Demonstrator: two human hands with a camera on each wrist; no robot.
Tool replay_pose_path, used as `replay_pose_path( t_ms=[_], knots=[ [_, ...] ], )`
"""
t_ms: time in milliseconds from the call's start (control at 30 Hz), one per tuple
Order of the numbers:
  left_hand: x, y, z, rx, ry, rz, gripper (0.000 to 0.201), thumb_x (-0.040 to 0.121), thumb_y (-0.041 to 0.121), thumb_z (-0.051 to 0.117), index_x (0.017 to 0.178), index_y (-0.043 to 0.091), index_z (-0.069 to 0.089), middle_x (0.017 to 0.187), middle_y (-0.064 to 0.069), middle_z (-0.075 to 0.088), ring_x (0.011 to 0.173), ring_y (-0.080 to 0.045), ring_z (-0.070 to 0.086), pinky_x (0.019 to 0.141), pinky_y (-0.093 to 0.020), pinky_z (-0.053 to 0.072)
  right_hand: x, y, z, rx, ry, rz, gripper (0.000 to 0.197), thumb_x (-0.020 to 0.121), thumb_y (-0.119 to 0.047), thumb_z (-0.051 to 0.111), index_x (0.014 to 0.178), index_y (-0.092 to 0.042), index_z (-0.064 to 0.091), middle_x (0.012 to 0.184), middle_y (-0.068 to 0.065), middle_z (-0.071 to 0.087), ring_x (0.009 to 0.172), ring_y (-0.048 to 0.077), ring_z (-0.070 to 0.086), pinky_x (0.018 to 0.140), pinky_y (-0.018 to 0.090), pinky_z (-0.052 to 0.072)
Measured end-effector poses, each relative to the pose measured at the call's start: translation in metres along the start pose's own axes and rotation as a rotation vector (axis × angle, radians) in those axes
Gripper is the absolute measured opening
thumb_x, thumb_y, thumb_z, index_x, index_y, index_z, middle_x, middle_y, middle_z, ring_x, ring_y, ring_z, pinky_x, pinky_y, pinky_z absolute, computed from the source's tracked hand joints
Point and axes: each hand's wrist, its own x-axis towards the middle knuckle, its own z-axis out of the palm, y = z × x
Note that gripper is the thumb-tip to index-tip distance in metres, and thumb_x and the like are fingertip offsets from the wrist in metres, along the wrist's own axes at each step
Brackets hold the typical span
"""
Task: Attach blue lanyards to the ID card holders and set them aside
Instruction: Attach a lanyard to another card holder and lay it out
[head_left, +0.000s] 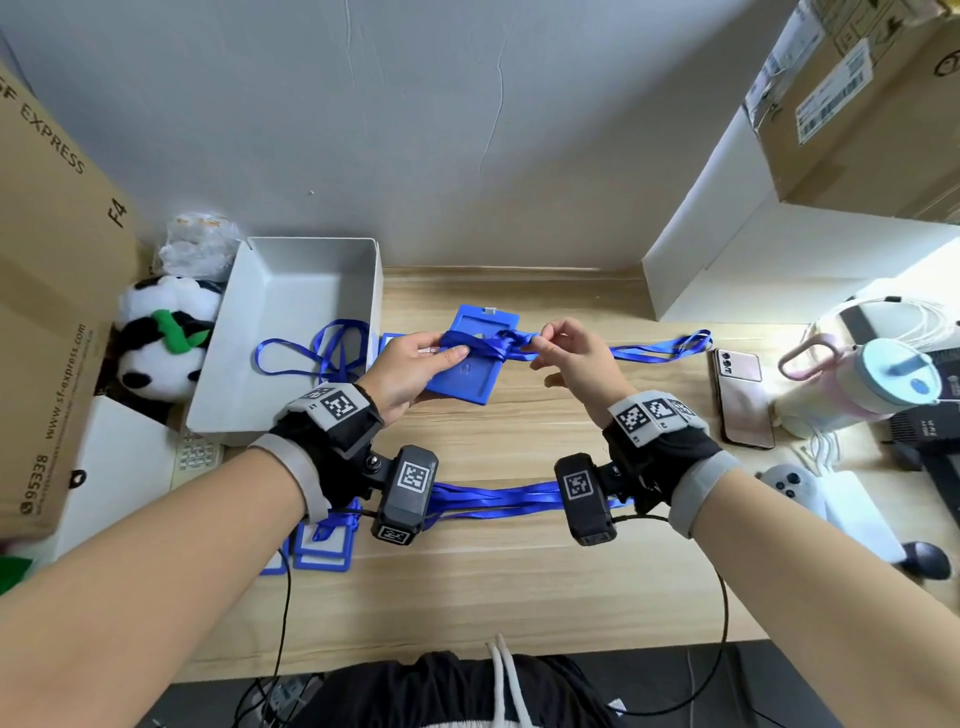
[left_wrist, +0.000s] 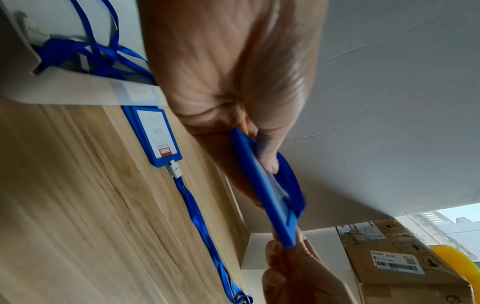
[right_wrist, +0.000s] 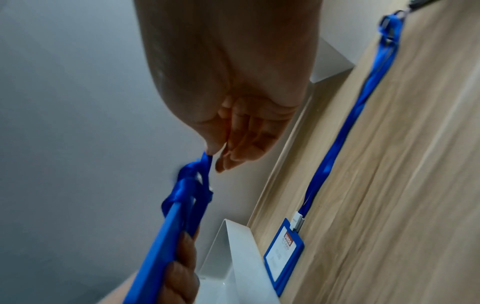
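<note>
The left hand (head_left: 410, 371) grips the card holder (head_left: 462, 376); at its 3 o'clock, the right hand (head_left: 574, 358) pinches the lanyard (head_left: 501, 345). The operator should pull steadily, holder braced.

Panda plush (head_left: 161, 338) left; phone (head_left: 742, 397), lidded tumbler (head_left: 878, 382) right; cardboard box (head_left: 862, 104) upper right
</note>
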Motion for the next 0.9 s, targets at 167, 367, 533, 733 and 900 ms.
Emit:
replay_pose_path(
  t_ms=[167, 367, 533, 733, 900],
  knots=[
    [-0.003, 0.006, -0.003, 0.033, -0.129, 0.006, 0.027, 0.092, 0.014, 0.055, 0.118, 0.018, 0.059, 0.093, 0.002, 0.071, 0.08, -0.005, 0.067, 0.064, -0.017, 0.054, 0.003, 0.001, -0.002, 0.157, 0.09, 0.135, 0.026, 0.097, -0.011, 0.046, 0.074, -0.02, 0.038, 0.084, 0.002, 0.064, 0.066, 0.011, 0.059, 0.047, 0.017, 0.046],
    [-0.011, 0.013, -0.006, 0.289, -0.314, -0.013, 0.037, 0.089, 0.006, 0.059, 0.121, 0.023, 0.055, 0.09, -0.003, 0.074, 0.083, -0.008, 0.068, 0.071, -0.017, 0.052, 0.01, -0.011, -0.011, 0.478, 0.072, 0.178, 0.025, 0.101, -0.009, 0.035, 0.077, -0.016, 0.036, 0.082, 0.006, 0.07, 0.06, 0.012, 0.068, 0.05, 0.02, 0.051],
    [-0.006, 0.006, -0.017, 0.488, -0.208, -0.053, 0.051, 0.089, 0.003, 0.058, 0.134, 0.017, 0.039, 0.107, -0.016, 0.063, 0.081, -0.014, 0.06, 0.059, -0.019, 0.05, 0.017, -0.027, -0.031, 0.68, 0.093, 0.111, 0.024, 0.102, -0.01, 0.029, 0.083, -0.011, 0.044, 0.069, 0.0, 0.073, 0.065, 0.013, 0.071, 0.059, 0.021, 0.055],
    [-0.001, 0.008, -0.034, 0.174, 0.198, 0.073, 0.017, 0.089, 0.005, 0.059, 0.101, 0.012, 0.05, 0.107, -0.019, 0.063, 0.071, -0.011, 0.06, 0.057, -0.023, 0.053, 0.023, -0.015, -0.054, 0.506, 0.32, 0.264, 0.028, 0.096, -0.018, 0.042, 0.069, -0.018, 0.036, 0.038, -0.009, 0.027, 0.035, 0.009, 0.026, 0.049, 0.022, 0.039],
    [-0.011, 0.023, -0.037, 0.131, 0.093, 0.186, 0.017, 0.092, 0.008, 0.054, 0.092, 0.024, 0.061, 0.075, 0.009, 0.069, 0.061, 0.004, 0.064, 0.056, -0.012, 0.05, 0.019, -0.002, -0.055, -0.027, 0.311, 0.52, 0.014, 0.09, -0.018, 0.053, 0.078, -0.011, 0.052, 0.073, 0.003, 0.051, 0.066, 0.014, 0.049, 0.064, 0.027, 0.044]
  ],
)
